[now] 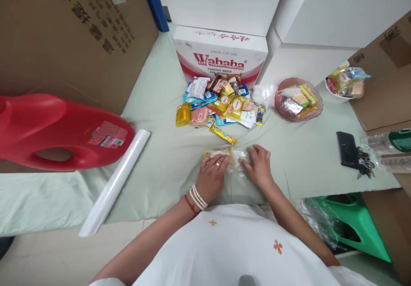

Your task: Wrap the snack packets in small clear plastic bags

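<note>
Beneath the left hand (212, 177), part of a clear-wrapped packet (239, 162) is hidden from us, its contents too blurred to name. Overlapping wrappers bury the bottom of the snack pile (220, 99), which masks the lower front of a Wahaha carton (221, 59). We lose a red jug (73, 127) past the left edge, its label (109, 135) too small to read, and two plastic bottles (380, 144) past the right.

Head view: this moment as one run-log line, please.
left hand: fingers on clear packet | right hand: at packet's right end | beyond: yellow snack stick, snack pile | left side: white roll
</note>
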